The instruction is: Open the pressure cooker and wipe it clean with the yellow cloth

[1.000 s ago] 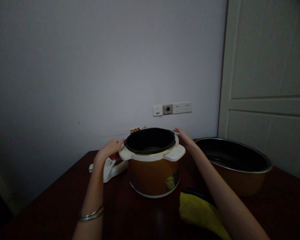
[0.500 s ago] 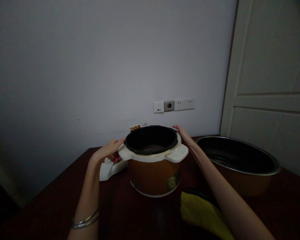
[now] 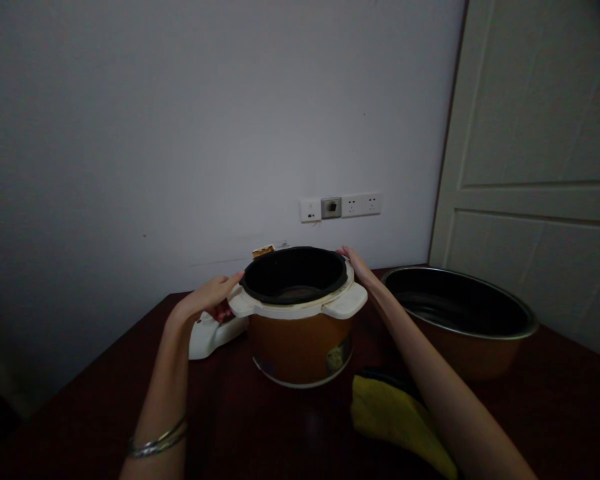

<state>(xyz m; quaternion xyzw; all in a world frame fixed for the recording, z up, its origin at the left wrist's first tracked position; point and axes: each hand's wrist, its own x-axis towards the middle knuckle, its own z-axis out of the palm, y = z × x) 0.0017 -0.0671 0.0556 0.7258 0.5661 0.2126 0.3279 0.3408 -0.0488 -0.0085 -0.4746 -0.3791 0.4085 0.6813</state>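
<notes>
An orange electric cooker [image 3: 300,347] with a white rim stands on the dark table, its lid off. Inside it sits a black inner pot [image 3: 295,293]. My left hand [image 3: 216,297] grips the cooker's left white handle, thumb on top and fingers curled underneath. At the far right side of the rim, my right hand [image 3: 356,265] holds the cooker; most of its fingers are hidden behind the rim. A white plastic piece [image 3: 213,335] with a curved edge lies on the table behind and below my left hand.
To the right stands a big orange basin [image 3: 480,350] with a dark inside and a metal rim. A yellow cloth [image 3: 395,420] lies in front, partly behind my right forearm. Wall sockets [image 3: 361,205] sit behind the cooker, and a small brownish object [image 3: 263,251] shows beyond it.
The whole view has shifted slightly, so everything appears a little further left. Both hands keep their places on the cooker.
</notes>
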